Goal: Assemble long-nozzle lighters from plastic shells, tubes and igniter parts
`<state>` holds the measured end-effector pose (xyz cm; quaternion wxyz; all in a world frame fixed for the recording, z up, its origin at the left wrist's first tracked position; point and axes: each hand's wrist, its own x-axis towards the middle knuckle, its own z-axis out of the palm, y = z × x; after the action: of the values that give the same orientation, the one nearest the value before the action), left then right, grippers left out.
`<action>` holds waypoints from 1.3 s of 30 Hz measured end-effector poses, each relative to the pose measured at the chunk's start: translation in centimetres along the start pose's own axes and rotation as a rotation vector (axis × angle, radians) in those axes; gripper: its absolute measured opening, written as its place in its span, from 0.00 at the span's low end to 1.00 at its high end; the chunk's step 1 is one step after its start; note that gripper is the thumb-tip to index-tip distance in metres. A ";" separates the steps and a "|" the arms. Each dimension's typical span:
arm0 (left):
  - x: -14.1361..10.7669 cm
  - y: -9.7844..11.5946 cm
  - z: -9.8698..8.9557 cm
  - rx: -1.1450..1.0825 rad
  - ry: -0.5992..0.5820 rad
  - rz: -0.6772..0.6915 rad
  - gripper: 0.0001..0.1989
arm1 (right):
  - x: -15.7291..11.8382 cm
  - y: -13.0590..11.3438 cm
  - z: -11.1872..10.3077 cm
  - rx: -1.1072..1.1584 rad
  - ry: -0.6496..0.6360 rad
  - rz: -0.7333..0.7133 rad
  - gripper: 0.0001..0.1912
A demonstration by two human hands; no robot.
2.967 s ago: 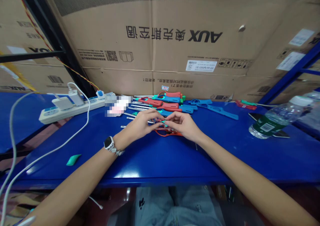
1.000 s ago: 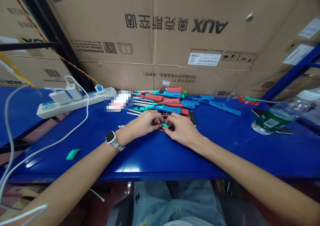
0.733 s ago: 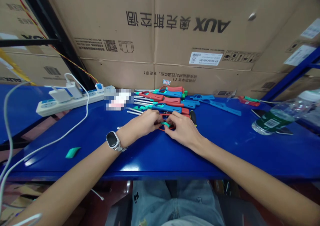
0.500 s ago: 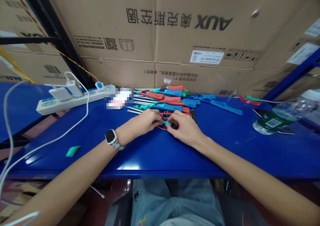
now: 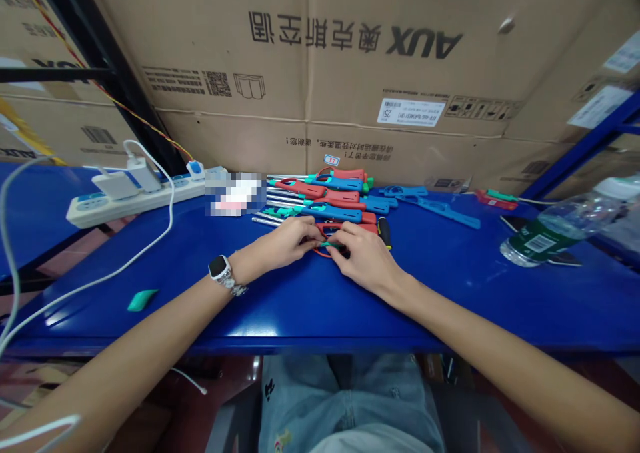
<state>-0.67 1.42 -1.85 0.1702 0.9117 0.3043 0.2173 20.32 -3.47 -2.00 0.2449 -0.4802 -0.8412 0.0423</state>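
My left hand [image 5: 296, 239] and my right hand [image 5: 371, 256] meet over the table's middle, fingertips pinched on a small green plastic part [image 5: 329, 244]. That part lies at the looped end of a red lighter casing [image 5: 323, 253], partly hidden by my fingers. Just beyond my knuckles, several long-nosed lighters [image 5: 335, 213] in red and blue lie side by side, metal tubes pointing left. A black and yellow handle [image 5: 385, 233], perhaps a screwdriver's, sits right of the casing. Another green plastic piece [image 5: 142, 299] rests apart, near my left forearm.
On the blue table [image 5: 300, 313], a power strip [image 5: 120, 206] with chargers and a white cable [image 5: 150, 246] occupies the left. Blue casing halves [image 5: 445, 211], a red and green piece [image 5: 497, 199] and a tilted bottle [image 5: 543, 239] are to the right. Cardboard [image 5: 310, 73] stands behind.
The whole view has shifted slightly. My fingers stay pinched around the green part, with only small fingertip movement, and a bit more of the red casing shows behind them.
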 end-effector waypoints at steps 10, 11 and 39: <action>-0.1 0.0 0.2 0.000 0.035 -0.002 0.09 | 0.0 0.4 0.4 0.089 0.031 0.011 0.09; -0.1 -0.1 0.3 0.025 0.038 0.003 0.09 | 0.0 0.4 0.4 0.077 0.029 0.018 0.09; -0.4 1.6 -0.6 0.172 -0.024 0.122 0.15 | -0.3 0.3 -0.4 0.076 -0.037 0.021 0.09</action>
<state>-0.44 0.06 -0.73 0.0813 0.9423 0.2639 0.1892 20.81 -3.63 -1.85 0.2470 -0.4786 -0.8382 0.0856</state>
